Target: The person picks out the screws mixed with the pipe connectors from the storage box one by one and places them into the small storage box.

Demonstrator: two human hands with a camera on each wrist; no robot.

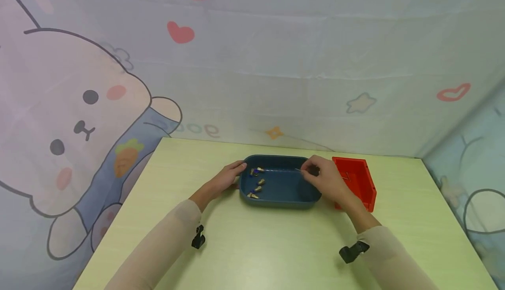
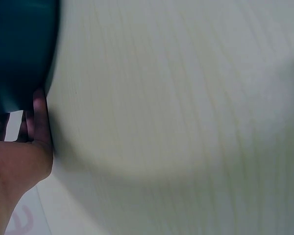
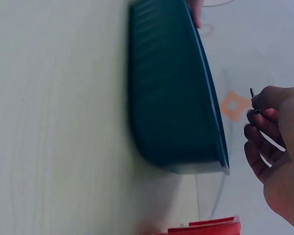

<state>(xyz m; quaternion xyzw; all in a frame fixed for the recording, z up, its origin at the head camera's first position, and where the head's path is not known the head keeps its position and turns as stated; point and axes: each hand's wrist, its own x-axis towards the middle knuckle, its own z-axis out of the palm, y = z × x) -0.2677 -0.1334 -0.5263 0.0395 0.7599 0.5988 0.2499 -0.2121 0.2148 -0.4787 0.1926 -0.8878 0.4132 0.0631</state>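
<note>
My left hand (image 1: pixel 227 178) holds the left end of a dark blue-green tray (image 1: pixel 280 205), thumb at the rim. In the left wrist view, its fingers (image 2: pixel 40 115) lie against the outside of the tray (image 2: pixel 22 54). Over the tray's right end, my right hand (image 1: pixel 324 177) pinches a thin metal pin (image 1: pixel 298 169) between thumb and index finger. The pin (image 3: pixel 252 92) pokes up past those fingertips in the right wrist view; its exact kind is too small to tell. Several small brass fittings (image 1: pixel 258 189), some with blue parts, lie at the tray's left side.
To the right of the tray stands a red bin (image 1: pixel 371 189), partly behind my right wrist, with a few thin metal pieces (image 1: pixel 347 176) inside. Both rest on a pale wood-grain table (image 1: pixel 252 246). A printed cloth (image 1: pixel 260 62) hangs along the table's back edge.
</note>
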